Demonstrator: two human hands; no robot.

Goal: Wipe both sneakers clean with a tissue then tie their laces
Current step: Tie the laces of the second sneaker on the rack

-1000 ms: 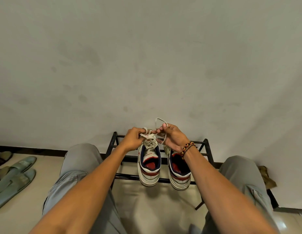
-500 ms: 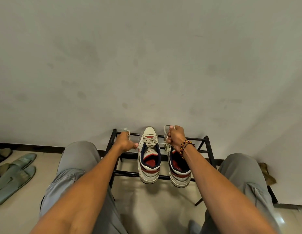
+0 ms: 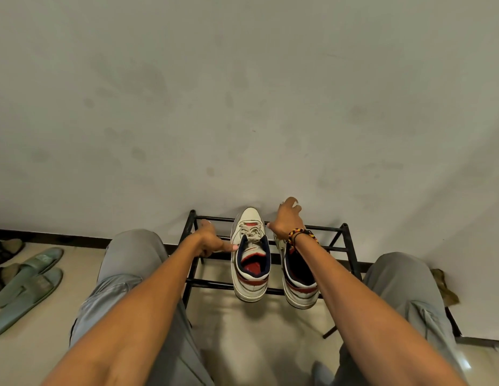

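Head view, lower centre: left hand (image 3: 212, 242) rests loosely curled beside the left sneaker (image 3: 251, 256); whether the right hand (image 3: 287, 221) pinches a soft, limp lace end over the right sneaker (image 3: 297, 277) I cannot tell.

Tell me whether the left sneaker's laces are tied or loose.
Tied, it seems: the left sneaker shows a small knot atop its tongue, no lace ends trailing. How tight it is, cannot tell.

A: What's hidden?
B: The right hand (image 3: 286, 218) and its forearm cover the toe and laces of the right sneaker (image 3: 300, 285).
A: Is it gripping a lace?
B: Can't tell. The dark shoes (image 3: 4, 250) at far left are cut by the edge.
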